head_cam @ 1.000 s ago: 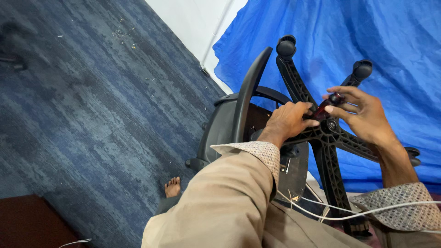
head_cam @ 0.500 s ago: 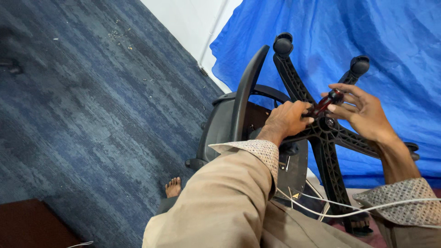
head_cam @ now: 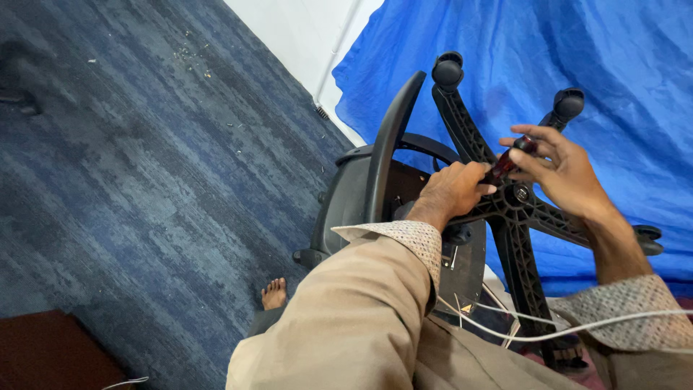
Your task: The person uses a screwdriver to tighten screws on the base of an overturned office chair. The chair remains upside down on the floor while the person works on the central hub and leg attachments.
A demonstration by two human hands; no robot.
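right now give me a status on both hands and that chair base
Left hand gripping chair base near the hub. Right hand holding red-handled screwdriver at the hub. Chair on its side. White cable across the lap.

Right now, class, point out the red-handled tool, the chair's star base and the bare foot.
red-handled tool (head_cam: 510, 160), head view, on its handle.
star base (head_cam: 520, 193), head view, on its hub.
bare foot (head_cam: 273, 294), head view, on its toes.

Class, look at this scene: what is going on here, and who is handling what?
A person has a black office chair tipped over on blue carpet, its black star-shaped wheel base pointing up against a blue tarpaulin. Both hands meet near the base's hub: the left hand and the right hand grip a dark red-handled tool, likely a screwdriver. A white cable crosses the person's lap.
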